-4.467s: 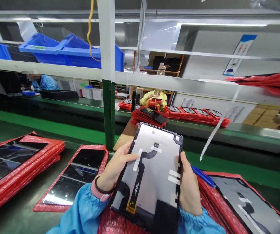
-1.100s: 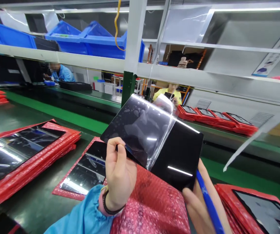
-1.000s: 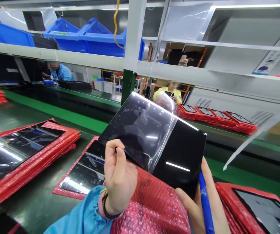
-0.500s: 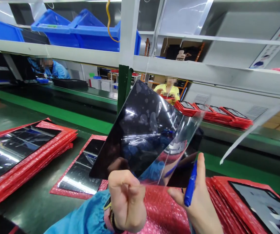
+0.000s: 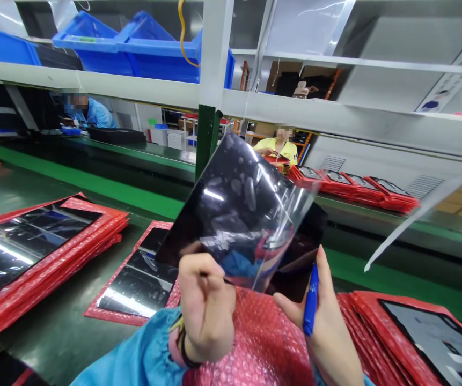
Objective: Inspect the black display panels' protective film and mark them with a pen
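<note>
I hold a black tablet screen panel [image 5: 299,252] up in front of me, its glossy face toward me. My left hand [image 5: 204,305] is closed in a pinch on the clear protective film [image 5: 239,209], which is peeled back over the left part of the panel. My right hand [image 5: 323,321] supports the panel's lower right corner from below and also holds a blue pen [image 5: 310,300] between its fingers. A red bubble-wrap bag [image 5: 255,343] lies beneath both hands.
Stacks of screens in red bubble bags lie at the left [image 5: 33,252], in front [image 5: 138,284] and at the right [image 5: 419,332] on the green bench. A green-and-white post [image 5: 209,123] stands ahead. Blue bins [image 5: 134,43] sit on the shelf. Two other people work behind the conveyor.
The panel was flipped from its back side to its glossy face. My left hand has peeled the film back and now pulls it lower, tilting the panel more upright.
</note>
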Demonstrator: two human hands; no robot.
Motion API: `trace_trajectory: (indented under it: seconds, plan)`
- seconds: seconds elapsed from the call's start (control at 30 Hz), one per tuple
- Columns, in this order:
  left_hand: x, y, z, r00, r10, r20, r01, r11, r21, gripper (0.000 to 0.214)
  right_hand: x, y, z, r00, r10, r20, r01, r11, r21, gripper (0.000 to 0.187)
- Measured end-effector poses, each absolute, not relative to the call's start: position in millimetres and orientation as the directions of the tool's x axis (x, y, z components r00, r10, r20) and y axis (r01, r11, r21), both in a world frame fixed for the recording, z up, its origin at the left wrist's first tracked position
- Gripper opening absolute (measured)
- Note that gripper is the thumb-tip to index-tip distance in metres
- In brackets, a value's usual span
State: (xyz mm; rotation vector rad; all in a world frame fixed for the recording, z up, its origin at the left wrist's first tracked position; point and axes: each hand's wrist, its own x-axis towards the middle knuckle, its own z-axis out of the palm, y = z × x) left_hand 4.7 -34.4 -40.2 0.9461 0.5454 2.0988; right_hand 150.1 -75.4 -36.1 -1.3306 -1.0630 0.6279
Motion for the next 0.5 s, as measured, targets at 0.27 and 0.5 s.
trace_trajectory:
  seconds: [0.27,0.5]
  plan:
    - [-22,16,14,-0.408,0.869,0.281,-0.755,-0.494,0.432,0.015,140,-96,-18,0.22,0.935,0.28,-0.193,0.323,-0.927,0.082]
    - [-28,31,9,-0.391,0.889,0.24,-0.779,-0.458,0.429,0.007,131,-95,-27,0.194,0.914,0.356,-0.343,0.403,-0.848,0.075]
